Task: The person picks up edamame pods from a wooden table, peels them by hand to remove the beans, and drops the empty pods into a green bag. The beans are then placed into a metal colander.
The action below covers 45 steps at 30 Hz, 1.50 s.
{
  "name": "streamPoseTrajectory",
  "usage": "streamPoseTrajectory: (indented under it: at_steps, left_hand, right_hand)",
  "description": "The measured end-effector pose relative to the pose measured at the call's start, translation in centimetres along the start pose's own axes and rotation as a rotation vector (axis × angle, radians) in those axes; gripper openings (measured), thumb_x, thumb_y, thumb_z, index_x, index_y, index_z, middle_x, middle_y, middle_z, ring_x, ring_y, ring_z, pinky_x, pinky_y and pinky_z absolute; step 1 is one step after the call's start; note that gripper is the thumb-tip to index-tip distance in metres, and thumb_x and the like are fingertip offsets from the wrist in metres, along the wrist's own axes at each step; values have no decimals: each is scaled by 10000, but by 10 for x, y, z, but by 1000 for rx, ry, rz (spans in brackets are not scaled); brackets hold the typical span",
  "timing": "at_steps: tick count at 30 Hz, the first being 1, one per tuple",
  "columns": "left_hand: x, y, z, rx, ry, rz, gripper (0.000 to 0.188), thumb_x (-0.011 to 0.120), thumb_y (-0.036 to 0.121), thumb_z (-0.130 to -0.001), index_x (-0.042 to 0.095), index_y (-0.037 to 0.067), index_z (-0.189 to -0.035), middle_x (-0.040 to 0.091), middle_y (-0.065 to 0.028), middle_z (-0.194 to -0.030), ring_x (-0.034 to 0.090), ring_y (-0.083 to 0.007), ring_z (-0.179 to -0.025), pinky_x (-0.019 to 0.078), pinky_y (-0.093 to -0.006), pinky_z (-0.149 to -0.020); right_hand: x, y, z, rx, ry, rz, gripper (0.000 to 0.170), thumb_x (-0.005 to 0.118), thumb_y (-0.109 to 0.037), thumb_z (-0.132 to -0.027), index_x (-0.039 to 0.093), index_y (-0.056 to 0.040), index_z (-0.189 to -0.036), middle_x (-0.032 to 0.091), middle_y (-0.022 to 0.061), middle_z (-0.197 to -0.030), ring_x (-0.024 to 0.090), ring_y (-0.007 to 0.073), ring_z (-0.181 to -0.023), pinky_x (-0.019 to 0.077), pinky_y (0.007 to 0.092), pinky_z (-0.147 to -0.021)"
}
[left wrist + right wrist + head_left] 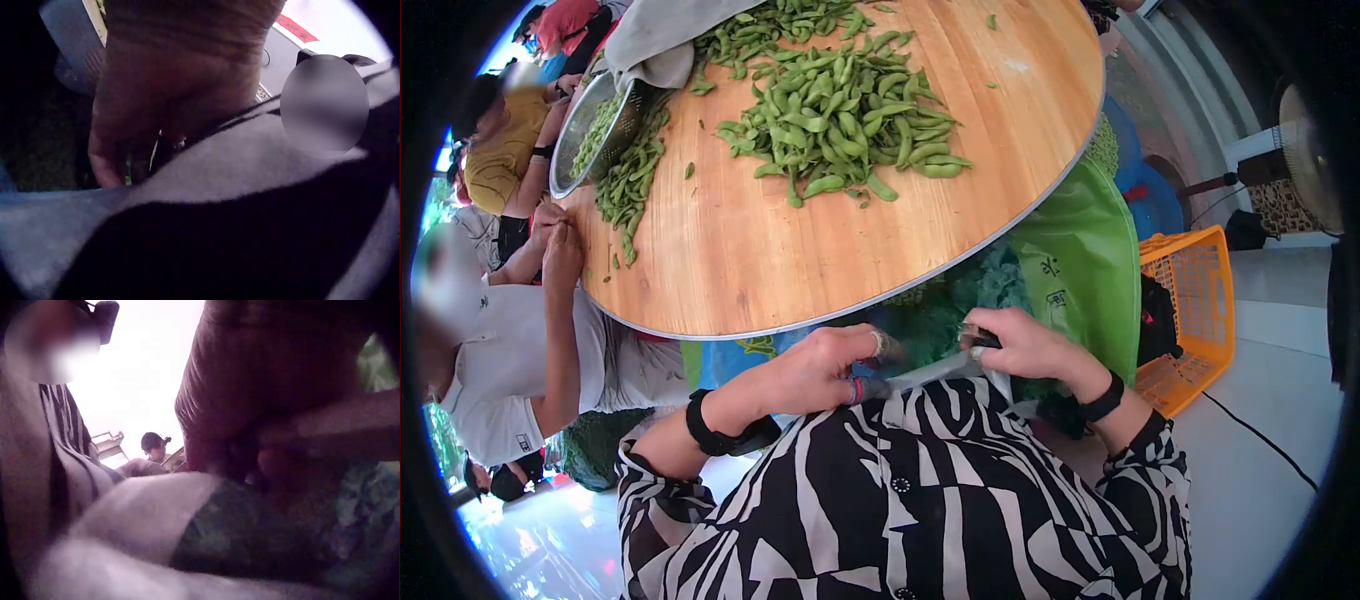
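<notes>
In the head view, the left hand (825,365) is in front of the striped shirt, with thumb and forefinger spread apart and dark coverings on their tips. Facing it, the right hand (1030,345) has bent fingers and something dark at the thumb; whether it holds anything is unclear. Pale material (935,372) lies between and below the hands, above a dark green mass (960,300). The left wrist view shows the left hand (181,75) with fingers pointing down, partly behind the shirt. Shadow hides most of the right hand's fingers (269,375) in the right wrist view.
A round wooden table (730,260) carries heaped green pods (840,120), a tilted metal colander (615,130) and a grey cloth (660,50). A green bag (1085,260) and an orange crate (1205,300) stand right. Another person (520,350) sits left.
</notes>
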<state>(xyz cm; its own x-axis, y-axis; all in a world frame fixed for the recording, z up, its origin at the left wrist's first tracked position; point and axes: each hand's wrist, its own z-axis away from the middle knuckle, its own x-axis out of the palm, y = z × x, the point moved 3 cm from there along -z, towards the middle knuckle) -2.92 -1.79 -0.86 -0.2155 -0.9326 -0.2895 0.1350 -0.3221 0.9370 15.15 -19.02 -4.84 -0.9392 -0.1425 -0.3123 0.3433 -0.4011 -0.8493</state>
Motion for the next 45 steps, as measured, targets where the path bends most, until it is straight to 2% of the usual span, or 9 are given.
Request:
streamPoseTrajectory:
  at_steps: [6,12,17,23,30,33,35,38,45]
  left_hand:
    - [1,-1,-2,-120,69,-177,330,585,-51,-715,548,-21,-1041,571,-199,-866,577,-408,-837,474,-433,-717]
    - [-10,10,3,-53,-21,-195,293,603,-12,-753,575,-13,-1045,596,-190,-843,586,-404,-806,473,-411,-710]
    - [-48,34,2,-151,314,16,160,636,53,-838,627,-16,-982,624,-172,-894,638,-311,-775,493,-369,-677]
    - [-97,7,-23,-77,774,-748,172,635,32,-793,556,0,-942,544,-166,-844,579,-355,-780,476,-430,-657]
    - [-101,-2,-32,-26,793,-911,194,615,34,-741,530,11,-914,522,-186,-904,560,-385,-870,468,-464,-730]
    - [-98,1,-23,-34,781,-763,141,619,54,-770,549,11,-886,561,-194,-878,566,-393,-799,478,-445,-695]
    - [-95,-1,-17,-144,760,-190,156,656,83,-841,605,15,-971,573,-45,-752,547,-163,-653,448,-306,-571]
    - [-80,20,-15,-155,709,483,146,639,128,-897,641,32,-1007,567,21,-721,471,-50,-614,391,-218,-529]
    - [-62,28,-22,-46,703,660,151,610,107,-916,642,50,-1052,556,31,-701,458,-37,-568,358,-194,-495]
  right_hand:
    - [2,11,-14,-42,90,26,215,596,-110,-740,598,-21,-935,585,116,-713,566,223,-637,460,332,-622]
    - [-5,0,-2,-147,-157,9,215,623,-146,-768,590,-23,-941,575,110,-709,546,222,-623,451,328,-608]
    - [-23,-27,4,-42,-79,41,231,621,-177,-801,561,-17,-957,601,186,-813,589,337,-735,463,392,-660]
    - [-43,-80,4,-104,89,-161,366,417,-109,-891,478,23,-1227,562,79,-781,549,151,-665,454,296,-612]
    - [-38,-99,-23,-129,153,-539,387,336,-68,-923,457,-4,-1285,565,45,-734,437,57,-505,361,187,-473]
    - [-32,-105,-35,-151,159,-583,378,341,-111,-962,446,-15,-1312,562,49,-691,440,62,-488,358,189,-458]
    - [-27,-107,-42,-154,166,-650,406,334,-142,-988,405,-28,-1370,553,51,-665,439,67,-482,355,194,-448]
    - [-22,-113,-48,-213,185,-695,426,346,-156,-997,368,-38,-1405,549,55,-663,440,70,-485,355,194,-447]
    - [-11,-116,-47,-305,152,-712,460,371,-181,-1007,318,-47,-1444,538,53,-647,433,74,-479,348,190,-448]
